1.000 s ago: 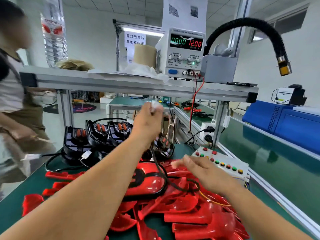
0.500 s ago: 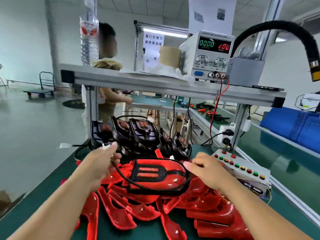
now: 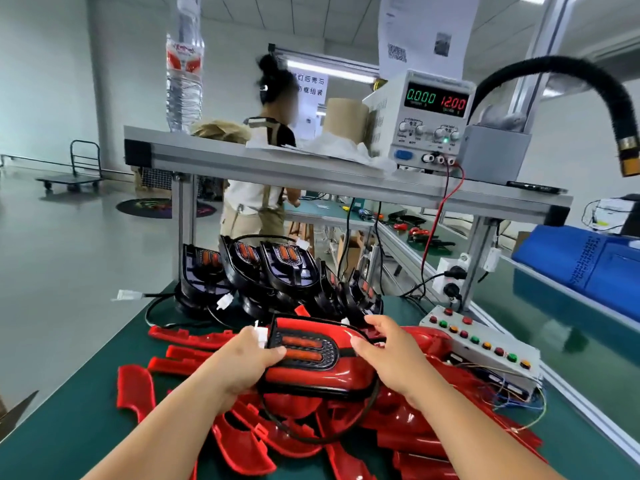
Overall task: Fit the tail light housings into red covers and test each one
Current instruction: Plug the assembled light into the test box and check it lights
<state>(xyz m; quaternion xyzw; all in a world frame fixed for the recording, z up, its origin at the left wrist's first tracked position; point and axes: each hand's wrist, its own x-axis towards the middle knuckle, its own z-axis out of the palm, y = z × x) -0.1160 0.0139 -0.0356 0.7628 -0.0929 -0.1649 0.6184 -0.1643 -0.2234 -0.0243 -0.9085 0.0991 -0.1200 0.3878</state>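
The tail light (image 3: 311, 358), a black housing seated in a red cover, is sitting over the pile of red covers (image 3: 433, 431), with its black cable (image 3: 294, 434) looping down across the pile. The left hand (image 3: 247, 360) is closing its grip round the light's left end, a white connector (image 3: 260, 336) at its knuckles. The right hand (image 3: 388, 355) is clasping the right end in its grip. Behind the pile, black housings (image 3: 277, 268) are standing in a row. Right of the pile, a button box (image 3: 485, 344) is resting on the green surface (image 3: 86, 410).
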